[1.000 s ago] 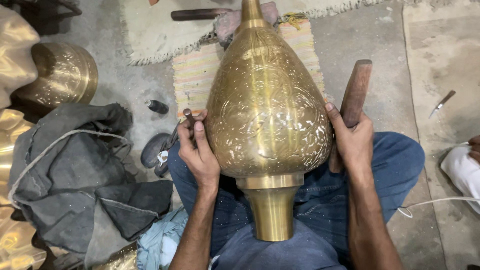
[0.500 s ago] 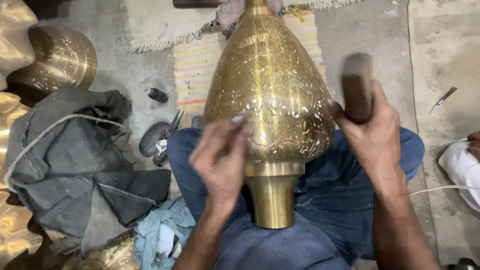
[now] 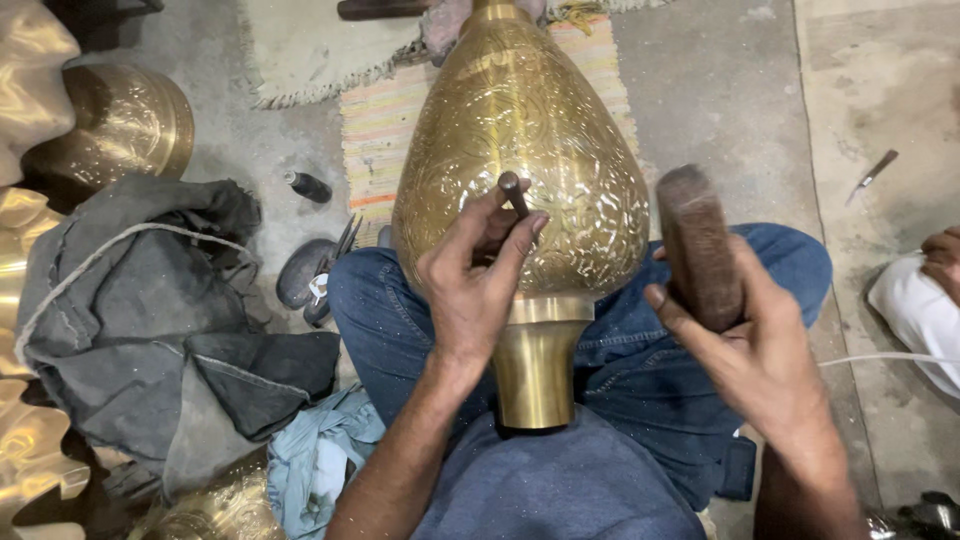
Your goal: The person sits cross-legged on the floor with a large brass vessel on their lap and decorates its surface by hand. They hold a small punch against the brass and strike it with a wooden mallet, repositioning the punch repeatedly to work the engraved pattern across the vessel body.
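Observation:
A large engraved brass vase (image 3: 520, 150) lies across my lap, its plain neck (image 3: 533, 365) pointing toward me. My left hand (image 3: 475, 280) pinches a small dark metal chisel (image 3: 514, 193) and holds its tip against the vase's patterned belly. My right hand (image 3: 750, 350) grips a dark wooden mallet block (image 3: 697, 245), raised beside the vase's right flank, apart from the chisel. My legs in blue jeans (image 3: 700, 330) support the vase.
A grey cloth with a cord (image 3: 150, 330) lies on the floor at left, beside brass pieces (image 3: 125, 125). Small tools and a dark stone (image 3: 310, 270) sit by my left knee. A striped mat (image 3: 380, 120) lies under the vase. Another person's hand (image 3: 945, 260) shows at right.
Both hands left the vase's sides. My left hand brought the chisel onto the vase's surface, and my right hand picked up the wooden mallet and raised it.

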Demonstrator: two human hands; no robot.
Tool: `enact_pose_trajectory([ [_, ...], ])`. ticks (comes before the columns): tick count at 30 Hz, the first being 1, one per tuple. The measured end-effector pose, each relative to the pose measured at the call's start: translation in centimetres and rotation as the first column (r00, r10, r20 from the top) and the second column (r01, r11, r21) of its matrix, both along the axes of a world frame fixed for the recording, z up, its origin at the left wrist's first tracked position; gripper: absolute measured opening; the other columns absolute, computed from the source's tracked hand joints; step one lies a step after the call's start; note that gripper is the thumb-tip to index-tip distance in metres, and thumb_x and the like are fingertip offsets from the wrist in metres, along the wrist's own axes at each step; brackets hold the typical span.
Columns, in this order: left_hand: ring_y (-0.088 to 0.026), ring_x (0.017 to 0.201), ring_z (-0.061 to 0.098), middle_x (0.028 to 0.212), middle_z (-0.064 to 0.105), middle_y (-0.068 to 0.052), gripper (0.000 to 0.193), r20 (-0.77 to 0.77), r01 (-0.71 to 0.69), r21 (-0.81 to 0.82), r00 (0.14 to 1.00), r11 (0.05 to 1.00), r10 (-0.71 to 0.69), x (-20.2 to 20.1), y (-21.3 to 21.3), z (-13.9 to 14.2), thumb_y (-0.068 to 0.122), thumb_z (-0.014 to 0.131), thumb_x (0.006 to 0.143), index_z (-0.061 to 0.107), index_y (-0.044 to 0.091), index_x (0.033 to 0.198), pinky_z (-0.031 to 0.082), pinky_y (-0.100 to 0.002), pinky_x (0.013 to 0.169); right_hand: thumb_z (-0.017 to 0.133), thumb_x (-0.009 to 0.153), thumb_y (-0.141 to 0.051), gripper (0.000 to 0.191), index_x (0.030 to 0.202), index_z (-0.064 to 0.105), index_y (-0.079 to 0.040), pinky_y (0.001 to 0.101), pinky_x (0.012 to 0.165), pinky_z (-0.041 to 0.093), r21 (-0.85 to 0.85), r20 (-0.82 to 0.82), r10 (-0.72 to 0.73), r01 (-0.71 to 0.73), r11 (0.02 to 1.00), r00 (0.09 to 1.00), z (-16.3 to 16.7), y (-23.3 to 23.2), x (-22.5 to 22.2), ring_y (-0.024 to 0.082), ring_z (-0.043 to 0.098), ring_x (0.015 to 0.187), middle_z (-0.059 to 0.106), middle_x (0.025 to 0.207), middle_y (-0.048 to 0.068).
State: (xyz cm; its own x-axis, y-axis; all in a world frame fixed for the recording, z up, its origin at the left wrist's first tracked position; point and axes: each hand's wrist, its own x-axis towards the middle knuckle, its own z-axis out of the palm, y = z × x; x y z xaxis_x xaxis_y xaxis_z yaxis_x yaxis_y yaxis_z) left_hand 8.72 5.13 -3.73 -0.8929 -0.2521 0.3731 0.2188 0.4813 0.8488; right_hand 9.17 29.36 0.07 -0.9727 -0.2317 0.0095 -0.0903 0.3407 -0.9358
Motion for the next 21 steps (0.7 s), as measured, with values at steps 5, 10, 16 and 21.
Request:
enact_pose_trajectory([
  [5, -0.02, 0.098, 0.08, 0.113, 0.077, -0.013, 0.034, -0.105, 0.152, -0.128, 0.98, 0.98, -0.166, -0.7, -0.8, -0.5, 0.018, 0.074, 0.103, 0.065, 0.006, 0.133, 0.072, -0.03, 0.078, 0.077, 0.09, -0.013, 0.044, 0.129, 0.06, -0.003, 0.0327, 0.078, 0.056, 0.152, 0.023, -0.018, 0.014, 0.988, 1.0, 0.1, 1.3, 1.5, 0.017, 0.068, 0.088, 0.07, 0.098, 0.011],
  [10, -0.019, 0.092, 0.081, 0.112, 0.078, -0.014, 0.036, 0.037, 0.194, -0.131, 0.981, 0.972, -0.191, -1.3, -1.3, 0.5, 0.022, 0.076, 0.097, 0.069, 0.008, 0.129, 0.07, -0.031, 0.074, 0.077, 0.091, -0.014, 0.043, 0.129, 0.06, -0.002, 0.0336, 0.079, 0.056, 0.088, -0.077, -0.114, 0.121, 0.989, 0.99, 2.3, 5.7, 1.3, 0.019, 0.068, 0.089, 0.07, 0.1, 0.013],
  [16, -0.021, 0.097, 0.08, 0.114, 0.078, -0.014, 0.036, 0.005, 0.241, -0.122, 0.97, 0.963, -0.243, -2.3, -1.4, 1.5, 0.022, 0.075, 0.097, 0.068, 0.007, 0.129, 0.07, -0.033, 0.079, 0.076, 0.092, -0.015, 0.042, 0.129, 0.06, -0.001, 0.0346, 0.079, 0.056, 0.152, -0.172, -0.117, 0.144, 0.978, 0.978, 1.4, 8.7, -1.1, 0.021, 0.069, 0.09, 0.07, 0.102, 0.015],
  [21, -0.02, 0.091, 0.081, 0.108, 0.079, -0.012, 0.037, 0.008, 0.264, -0.121, 0.964, 0.957, -0.265, -2.6, -1.9, 1.3, 0.021, 0.077, 0.095, 0.069, 0.007, 0.128, 0.069, -0.033, 0.077, 0.076, 0.093, -0.016, 0.042, 0.129, 0.06, 0.0, 0.0354, 0.079, 0.056, 0.248, -0.291, -0.014, 0.09, 0.965, 0.957, 1.3, 8.1, -4.0, 0.023, 0.069, 0.091, 0.071, 0.103, 0.017],
])
